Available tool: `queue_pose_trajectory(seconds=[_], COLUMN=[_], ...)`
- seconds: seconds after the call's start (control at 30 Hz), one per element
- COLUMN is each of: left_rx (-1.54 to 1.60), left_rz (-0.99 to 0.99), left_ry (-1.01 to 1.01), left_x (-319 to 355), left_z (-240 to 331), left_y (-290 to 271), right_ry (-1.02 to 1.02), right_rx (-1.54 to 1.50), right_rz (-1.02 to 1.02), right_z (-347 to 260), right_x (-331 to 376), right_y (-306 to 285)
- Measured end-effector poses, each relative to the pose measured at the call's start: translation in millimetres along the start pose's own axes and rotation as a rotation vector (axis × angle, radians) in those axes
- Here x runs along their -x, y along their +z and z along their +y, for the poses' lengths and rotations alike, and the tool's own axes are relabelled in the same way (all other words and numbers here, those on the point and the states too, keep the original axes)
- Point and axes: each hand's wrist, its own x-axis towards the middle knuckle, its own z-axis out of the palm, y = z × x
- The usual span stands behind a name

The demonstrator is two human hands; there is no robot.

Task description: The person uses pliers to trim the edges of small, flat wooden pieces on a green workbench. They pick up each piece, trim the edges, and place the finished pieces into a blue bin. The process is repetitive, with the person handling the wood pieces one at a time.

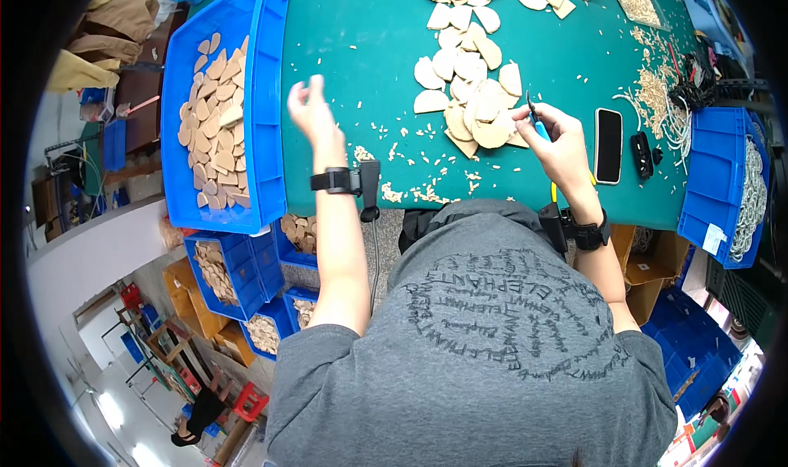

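Observation:
My left hand (312,116) is raised beside the right wall of a big blue bin (269,98), its fingers apart and slightly curled, with nothing visible in them. Flat tan pieces with rounded edges (215,122) fill much of that bin. In my right hand (565,143) is a pair of cutting pliers (539,127) with blue and yellow handles, the dark jaws pointing away from me. The fingertips of this hand are at the right edge of a loose pile of similar pale tan pieces (472,81) on the green table. Whether they touch a piece, I cannot tell.
Small pale offcuts (427,193) are scattered along the near edge of the green table (361,65). Right of my right hand lie a phone (608,147) and a small black object (641,155). A blue crate of pale cord (707,176) stands at far right; more filled bins (234,274) sit below left.

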Motion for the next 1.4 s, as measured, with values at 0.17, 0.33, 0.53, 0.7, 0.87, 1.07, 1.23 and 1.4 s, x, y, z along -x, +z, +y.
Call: queue_pose_trajectory(seconds=[0.17,0.33,0.53,0.7,0.87,1.07,1.23,1.4], left_rx=[-0.792,-0.622,0.276,0.333,0.297,0.251,0.2,0.164], left_rz=[-0.493,-0.793,-0.955,-1.005,-1.009,-0.981,-0.959,-0.948], left_ry=[0.316,0.097,-0.418,-0.365,-0.228,-0.142,-0.086,-0.066], left_x=[63,39,107,148,164,171,176,179], left_z=[-31,-38,62,97,111,113,116,116], left_y=[103,111,62,36,31,32,32,32], right_ry=[0.031,0.062,0.009,-0.059,-0.032,-0.067,-0.044,-0.085], right_rx=[0.023,0.074,0.157,0.193,0.136,0.11,0.086,0.043], right_rz=[-0.014,-0.01,-0.096,-0.107,-0.118,-0.124,-0.124,-0.098], right_z=[-2,-7,-3,-13,-28,-32,-30,-22], right_x=[3,7,5,2,1,1,2,0], right_y=[2,-4,8,18,17,13,13,15])
